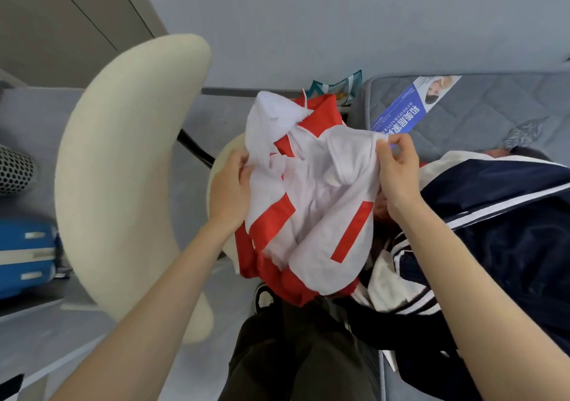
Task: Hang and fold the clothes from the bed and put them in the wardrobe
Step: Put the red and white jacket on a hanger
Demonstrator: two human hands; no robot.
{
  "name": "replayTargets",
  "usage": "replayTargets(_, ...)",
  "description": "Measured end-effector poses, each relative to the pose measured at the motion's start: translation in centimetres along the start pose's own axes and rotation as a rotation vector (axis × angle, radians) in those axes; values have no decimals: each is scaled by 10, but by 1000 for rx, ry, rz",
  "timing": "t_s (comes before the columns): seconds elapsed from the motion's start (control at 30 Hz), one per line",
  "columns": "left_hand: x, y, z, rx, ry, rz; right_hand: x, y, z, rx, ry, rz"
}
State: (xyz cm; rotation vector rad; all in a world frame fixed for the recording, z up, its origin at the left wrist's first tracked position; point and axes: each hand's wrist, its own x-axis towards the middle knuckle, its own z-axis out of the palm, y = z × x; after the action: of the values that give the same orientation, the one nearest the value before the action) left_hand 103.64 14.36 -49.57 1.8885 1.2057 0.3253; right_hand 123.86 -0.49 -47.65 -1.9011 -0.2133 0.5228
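Out of sight
Crumpled white-and-red garment (308, 190) hides fingertips of the left hand (228, 190); picture edge crops blue hard-shell suitcase (24, 255).

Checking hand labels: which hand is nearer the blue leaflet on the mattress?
Right. The right hand pinches the garment just below the leaflet; the left hand grips the garment's opposite edge.
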Motion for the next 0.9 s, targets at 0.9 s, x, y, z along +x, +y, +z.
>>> replayTargets(0.9,-59,-74,65,7,-88,-396,-23,122,14,-535,-126,310)
